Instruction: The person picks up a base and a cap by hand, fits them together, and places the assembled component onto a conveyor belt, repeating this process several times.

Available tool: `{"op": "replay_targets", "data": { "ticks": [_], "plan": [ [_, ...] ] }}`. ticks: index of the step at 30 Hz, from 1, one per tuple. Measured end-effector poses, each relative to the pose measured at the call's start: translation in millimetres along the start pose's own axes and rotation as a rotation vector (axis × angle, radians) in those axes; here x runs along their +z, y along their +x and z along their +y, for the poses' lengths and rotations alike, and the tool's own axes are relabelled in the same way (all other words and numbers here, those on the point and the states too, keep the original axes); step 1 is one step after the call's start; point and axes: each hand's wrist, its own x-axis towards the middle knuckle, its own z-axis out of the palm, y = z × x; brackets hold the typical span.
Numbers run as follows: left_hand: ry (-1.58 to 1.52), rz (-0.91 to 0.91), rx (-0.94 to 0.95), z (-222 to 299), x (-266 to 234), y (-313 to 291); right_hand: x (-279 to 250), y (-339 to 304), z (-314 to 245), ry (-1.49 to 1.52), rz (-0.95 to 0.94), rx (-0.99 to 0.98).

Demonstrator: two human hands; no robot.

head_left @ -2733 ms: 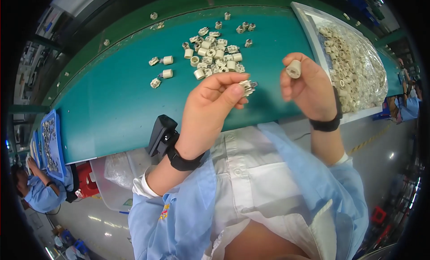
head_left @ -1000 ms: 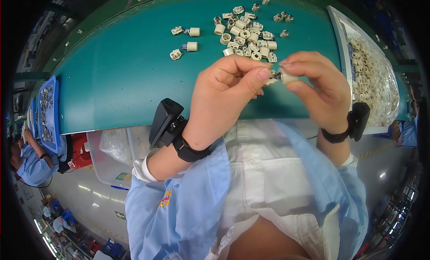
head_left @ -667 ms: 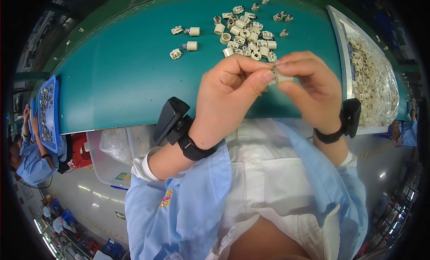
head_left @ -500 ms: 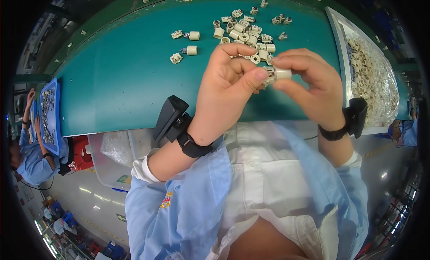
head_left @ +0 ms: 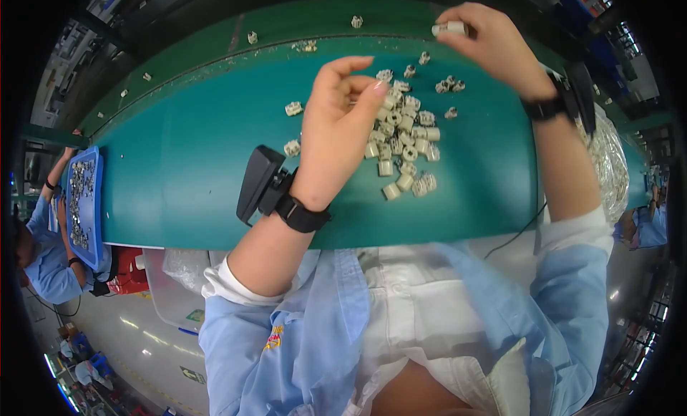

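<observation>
My right hand is stretched to the far right, above the dark green strip behind the table. Its thumb and fingers pinch a cream cylindrical plastic part, partly covered by the fingers. My left hand hovers over the green tabletop, at the left of a pile of cream parts. Its fingers are loosely bent, thumb and forefinger apart, and nothing shows between them. Two small cream pieces, one farther off and one nearer, lie left of that hand.
Several small dark-topped parts lie right of the pile. More pieces, including one cream piece, sit on the far green strip. Clear plastic wrapping is at the right. At the far left, a person works beside a blue tray.
My right hand has moved from the middle to the far right, carrying the cream part. My left hand has parted from it and drawn slightly left. The view has shifted, showing more of the far strip.
</observation>
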Motion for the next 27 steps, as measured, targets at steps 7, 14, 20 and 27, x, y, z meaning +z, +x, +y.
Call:
{"op": "replay_targets", "data": {
  "ticks": [7, 14, 20, 27],
  "plan": [
    [0.047, -0.009, -0.143, -5, -14, 17, 38, 96, 143, -0.237, -0.327, 0.252],
    [0.026, 0.003, -0.168, -9, -30, 35, 67, 128, 196, -0.359, -0.497, 0.246],
    [0.05, -0.011, -0.221, -10, -29, 34, 46, 122, 181, -0.272, -0.436, 0.159],
    [0.025, 0.017, -0.139, -5, -29, 29, 88, 127, 93, -0.038, -0.363, -0.19]
  ]
}}
